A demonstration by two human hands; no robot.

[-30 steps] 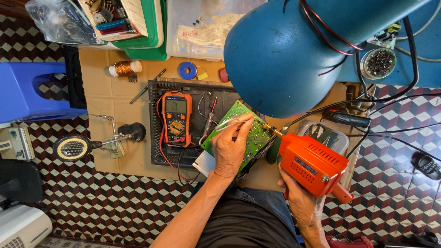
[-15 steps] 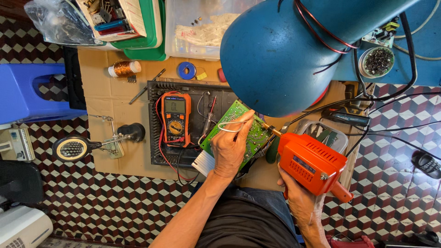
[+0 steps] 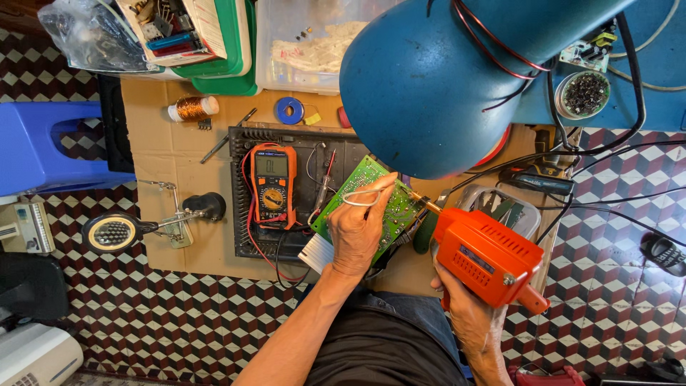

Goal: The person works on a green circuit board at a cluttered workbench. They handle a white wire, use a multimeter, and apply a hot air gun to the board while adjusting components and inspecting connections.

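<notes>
At the centre of the frame we count one green circuit board point(image 3: 371, 196), lying tilted on a black tray point(image 3: 300, 143) with its long axis running from lower left to upper right. Our left hand point(image 3: 361, 229) rests on the board, its fingers pinched on one loop of thin pale solder wire point(image 3: 361, 196) whose end points right toward the iron's tip. Our right hand point(image 3: 468, 307), at lower right, is wrapped around the grip of one orange soldering gun point(image 3: 486, 254); the gun's long axis runs from lower right to upper left, and its metal tip points up-left, meeting the right edge of the board.

Elsewhere on the cardboard-covered bench point(image 3: 157, 143) we list:
- one orange multimeter point(image 3: 273, 186), upright on the tray, left of the board;
- one magnifier stand with clips point(image 3: 150, 225), at the left edge;
- one spool of copper wire point(image 3: 189, 109), upper left;
- one small blue roll point(image 3: 289, 111), above the tray;
- one blue lamp shade point(image 3: 443, 78), filling the upper right and hiding part of the bench.

Both hands are closed on what they hold.
</notes>
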